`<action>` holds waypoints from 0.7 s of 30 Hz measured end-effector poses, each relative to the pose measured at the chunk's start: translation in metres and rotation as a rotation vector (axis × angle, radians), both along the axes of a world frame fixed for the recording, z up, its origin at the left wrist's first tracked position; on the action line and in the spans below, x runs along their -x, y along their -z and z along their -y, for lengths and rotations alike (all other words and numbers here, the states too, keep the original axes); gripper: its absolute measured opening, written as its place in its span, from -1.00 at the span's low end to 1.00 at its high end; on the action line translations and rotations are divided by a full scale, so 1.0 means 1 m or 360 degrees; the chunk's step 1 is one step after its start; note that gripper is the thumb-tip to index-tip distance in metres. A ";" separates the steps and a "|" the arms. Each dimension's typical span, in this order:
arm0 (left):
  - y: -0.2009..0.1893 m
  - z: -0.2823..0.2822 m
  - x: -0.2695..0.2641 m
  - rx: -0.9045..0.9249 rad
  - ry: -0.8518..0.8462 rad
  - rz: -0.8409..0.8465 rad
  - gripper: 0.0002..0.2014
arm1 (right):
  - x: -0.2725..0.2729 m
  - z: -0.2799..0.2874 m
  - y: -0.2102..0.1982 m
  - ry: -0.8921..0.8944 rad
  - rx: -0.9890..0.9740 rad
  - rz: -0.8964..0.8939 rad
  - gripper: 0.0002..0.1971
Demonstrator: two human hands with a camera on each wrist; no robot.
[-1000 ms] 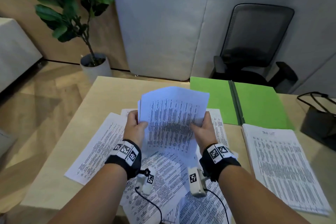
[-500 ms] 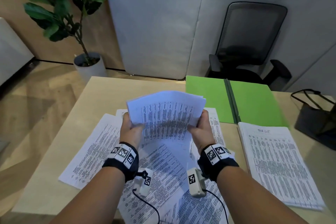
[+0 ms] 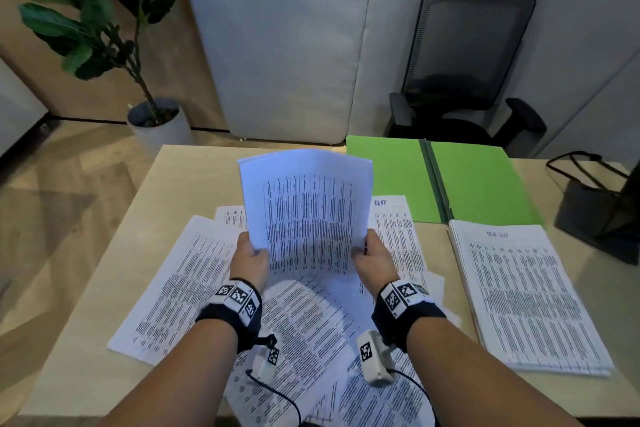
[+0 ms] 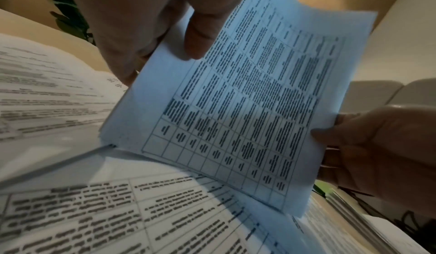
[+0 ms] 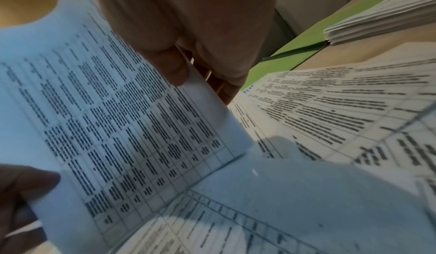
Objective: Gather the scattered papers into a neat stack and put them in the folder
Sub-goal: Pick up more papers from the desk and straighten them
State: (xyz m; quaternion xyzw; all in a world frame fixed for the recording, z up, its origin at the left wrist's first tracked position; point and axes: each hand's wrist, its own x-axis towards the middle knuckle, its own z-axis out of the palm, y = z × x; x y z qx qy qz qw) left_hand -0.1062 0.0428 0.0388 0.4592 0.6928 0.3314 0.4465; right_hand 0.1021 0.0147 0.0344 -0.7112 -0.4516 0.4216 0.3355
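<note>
Both hands hold a bundle of printed papers (image 3: 306, 215) nearly upright over the table's middle. My left hand (image 3: 250, 258) grips its lower left edge, thumb on the front face (image 4: 200, 39). My right hand (image 3: 372, 258) pinches the lower right edge, thumb on the sheet (image 5: 174, 67). The bundle's bottom edge hangs just above more loose sheets (image 3: 301, 326) scattered on the table. An open green folder (image 3: 481, 180) lies flat at the back right. A neat stack headed "task list" (image 3: 526, 295) lies in front of the folder.
The light wooden table (image 3: 83, 329) has bare wood at its left and back left. A dark bag (image 3: 599, 211) stands at the right edge. A black office chair (image 3: 464, 80) and a potted plant (image 3: 152, 114) stand beyond the table.
The bundle has been turned from landscape to portrait and stood more upright between the hands. Both hands shifted down to its lower corners.
</note>
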 end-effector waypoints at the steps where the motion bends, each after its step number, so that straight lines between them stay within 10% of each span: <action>1: 0.000 0.000 -0.003 0.0004 0.0021 -0.0037 -0.55 | -0.002 0.002 0.001 0.0039 -0.0011 0.0028 -0.95; 21: 0.028 0.068 -0.250 0.0178 0.0903 -0.0173 -0.62 | -0.255 0.097 0.031 0.0836 0.0092 0.0342 -0.48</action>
